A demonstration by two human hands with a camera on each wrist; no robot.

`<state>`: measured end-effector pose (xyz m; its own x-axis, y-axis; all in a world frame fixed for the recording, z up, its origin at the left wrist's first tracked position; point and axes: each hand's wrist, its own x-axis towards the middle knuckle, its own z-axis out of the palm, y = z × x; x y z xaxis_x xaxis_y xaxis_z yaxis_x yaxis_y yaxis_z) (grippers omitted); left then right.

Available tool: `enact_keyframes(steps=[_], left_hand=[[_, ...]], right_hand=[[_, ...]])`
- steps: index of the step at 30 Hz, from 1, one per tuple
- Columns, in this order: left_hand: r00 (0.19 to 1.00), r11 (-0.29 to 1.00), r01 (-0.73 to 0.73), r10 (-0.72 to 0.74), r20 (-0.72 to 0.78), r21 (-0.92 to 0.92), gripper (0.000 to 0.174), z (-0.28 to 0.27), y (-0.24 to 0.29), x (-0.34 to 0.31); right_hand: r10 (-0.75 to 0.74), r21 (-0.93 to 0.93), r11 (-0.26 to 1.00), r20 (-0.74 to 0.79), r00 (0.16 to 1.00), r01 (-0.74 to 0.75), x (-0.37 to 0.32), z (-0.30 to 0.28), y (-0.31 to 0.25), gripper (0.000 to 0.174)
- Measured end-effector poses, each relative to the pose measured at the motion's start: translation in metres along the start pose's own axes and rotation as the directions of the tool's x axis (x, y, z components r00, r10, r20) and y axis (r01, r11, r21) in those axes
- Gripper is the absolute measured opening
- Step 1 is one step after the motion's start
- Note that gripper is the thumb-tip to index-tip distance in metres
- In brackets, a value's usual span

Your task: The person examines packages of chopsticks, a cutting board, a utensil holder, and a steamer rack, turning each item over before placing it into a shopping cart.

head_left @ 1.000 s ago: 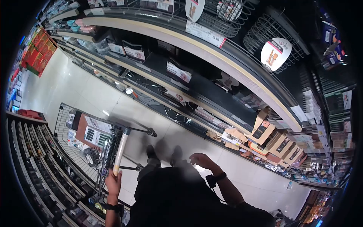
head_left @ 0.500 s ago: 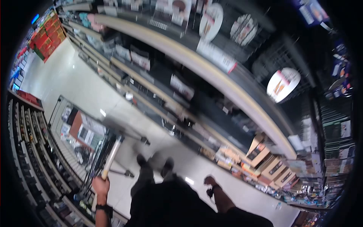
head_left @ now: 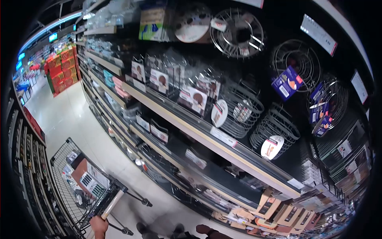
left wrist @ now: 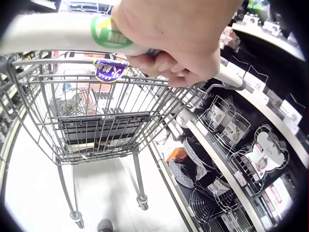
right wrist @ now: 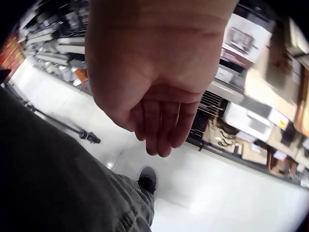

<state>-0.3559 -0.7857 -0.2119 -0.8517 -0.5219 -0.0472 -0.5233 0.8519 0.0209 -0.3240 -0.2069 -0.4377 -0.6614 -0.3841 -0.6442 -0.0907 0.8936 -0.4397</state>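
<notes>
My left hand (head_left: 98, 225) grips the pale handle bar of a shopping cart (head_left: 65, 175), its fingers curled round the bar in the left wrist view. A green logo marks the handle (left wrist: 58, 33) beside the thumb side of the hand. Inside the cart lie a brown and white box (head_left: 89, 177) and several smaller packages. My right hand (right wrist: 154, 92) hangs beside my leg, holding nothing, with its fingers loosely bent. In the head view only a dark part of that hand shows at the lower edge.
A long shelf of kitchenware (head_left: 223, 149) runs along the right, with wire baskets (head_left: 274, 129) and wire racks (head_left: 296, 65) on it. Cardboard boxes (head_left: 288, 215) fill its lower right end. Another shelf (head_left: 24, 159) lines the left. Red boxes (head_left: 63, 71) are stacked farther down the aisle.
The head view has tilted up toward the shelf and down the aisle, so both hands now sit lower in it. The left hand keeps its hold on the cart handle.
</notes>
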Motion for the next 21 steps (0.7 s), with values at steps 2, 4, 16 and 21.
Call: enact_keyframes(steps=[2, 4, 16, 21], left_hand=[[0.999, 0.999, 0.033, -0.034, 0.038, 0.017, 0.022, -0.011, -0.005, 0.016], [0.998, 0.999, 0.045, -0.045, 0.032, -0.002, 0.023, -0.019, -0.014, 0.035], [0.979, 0.977, -0.154, 0.171, 0.108, -0.15, 0.037, -0.073, -0.087, 0.167], [0.984, 0.97, -0.179, 0.172, -0.056, -0.165, 0.038, -0.085, -0.116, 0.211]], right_hand=[[-0.065, -0.079, 0.995, -0.165, 0.984, 0.053, -0.004, -0.031, -0.056, 0.023], [-0.213, -0.096, 0.976, -0.3, 0.93, 0.193, 0.005, -0.046, -0.089, 0.018], [-0.454, -0.527, 0.754, 0.015, 0.891, 0.393, 0.086, -0.059, -0.191, 0.015], [-0.179, -0.237, 0.966, -0.329, 0.927, 0.103, 0.151, -0.09, -0.253, 0.02]])
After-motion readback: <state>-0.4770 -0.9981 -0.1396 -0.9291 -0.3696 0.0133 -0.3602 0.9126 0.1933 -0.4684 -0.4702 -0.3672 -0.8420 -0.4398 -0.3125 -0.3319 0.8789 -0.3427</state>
